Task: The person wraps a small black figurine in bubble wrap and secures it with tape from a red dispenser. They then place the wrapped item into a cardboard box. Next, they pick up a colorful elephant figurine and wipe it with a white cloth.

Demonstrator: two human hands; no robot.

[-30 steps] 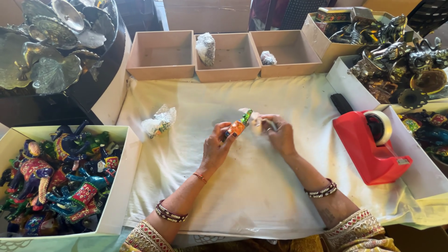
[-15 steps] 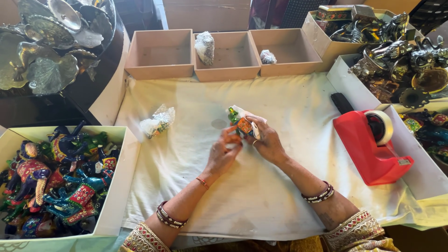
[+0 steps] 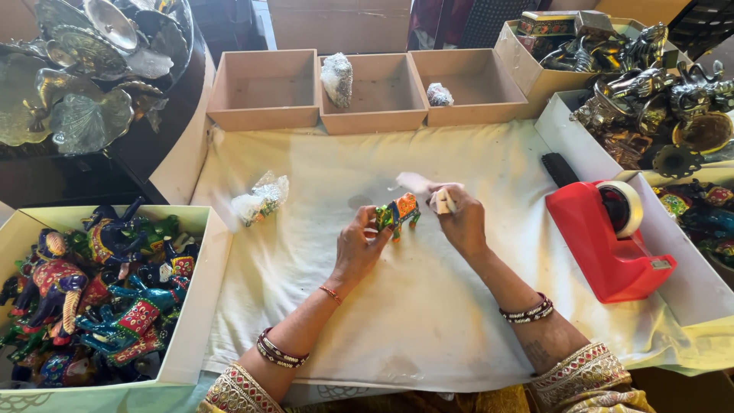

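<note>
Evidently light, hard and chippable, the figurine is being pinched bodywise by the left hand; the right hand is gripping white wrap.

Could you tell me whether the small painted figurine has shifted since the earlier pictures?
Yes. The painted figurine in the left hand now sits lower, farther from the middle cardboard box, and has turned level.
</note>
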